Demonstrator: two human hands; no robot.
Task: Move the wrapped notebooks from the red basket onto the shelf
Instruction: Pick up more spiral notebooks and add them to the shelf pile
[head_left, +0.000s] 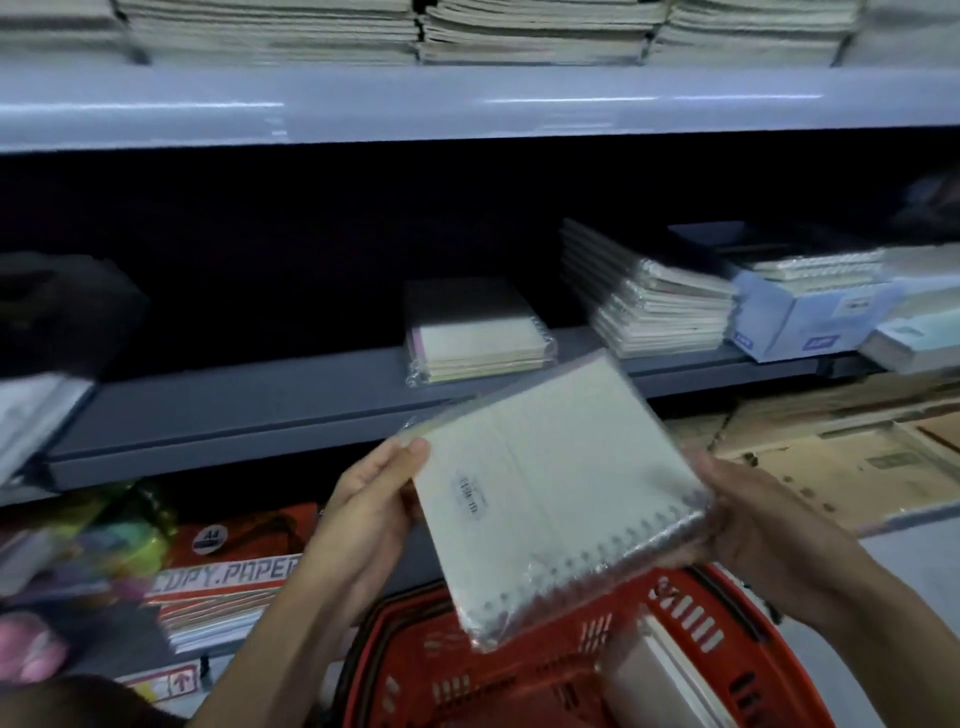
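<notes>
Notebooks (550, 499) between both hands' grip

A plastic-wrapped pack of spiral notebooks (556, 499), pale cover, tilts in mid-air above the red basket (691, 623); another wrapped pack (478, 338) lies flat on the grey shelf (234, 415); more stay in the basket.

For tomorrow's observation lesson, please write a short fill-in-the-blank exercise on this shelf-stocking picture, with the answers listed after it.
1. The wrapped notebook pack is held by ____ hands.
2. The basket below the pack is coloured ____.
3. The ream on the lower shelf reads "____ PAPER".
4. The left hand grips the pack's ____ edge.

Answers: two; red; COPY; left
</notes>
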